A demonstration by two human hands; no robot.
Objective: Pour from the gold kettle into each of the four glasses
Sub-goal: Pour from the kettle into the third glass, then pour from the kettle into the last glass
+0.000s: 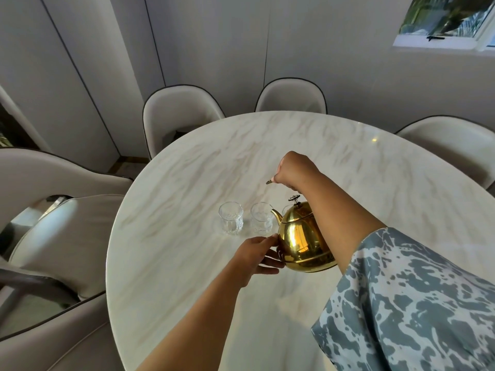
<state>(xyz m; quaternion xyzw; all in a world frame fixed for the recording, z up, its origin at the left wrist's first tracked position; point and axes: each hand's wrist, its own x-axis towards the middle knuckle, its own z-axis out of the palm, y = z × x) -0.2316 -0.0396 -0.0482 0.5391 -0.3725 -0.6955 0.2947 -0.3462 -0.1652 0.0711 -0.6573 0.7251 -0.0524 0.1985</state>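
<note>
- The round, polished gold metal kettle is held above the bench, tilted toward its spout, near the centre of the view.
- Its lid is in place, with a small metal knob on top.
- The curved gold spout points left and overlaps the rim of the second glass as seen from the head camera.
- The right hand is closed in a fist above the kettle, gripping its handle; only a dark tip of the handle shows at the fingers.
- The right forearm crosses in front of the kettle's right side, and a grey-and-white patterned sleeve covers the upper arm.
- The left hand is open, with the fingertips touching the lower left side of the kettle body.
- Two clear, textured drinking glasses stand upright on the bench to the left of the kettle: the far-left glass and the second glass, just beside each other.
- A third glass is mostly hidden behind the kettle; only part of its rim shows. Contents of the glasses cannot be determined.
- The oval bench has a white marble-pattern top.
- Beige upholstered chairs with dark trim surround the bench.
</note>
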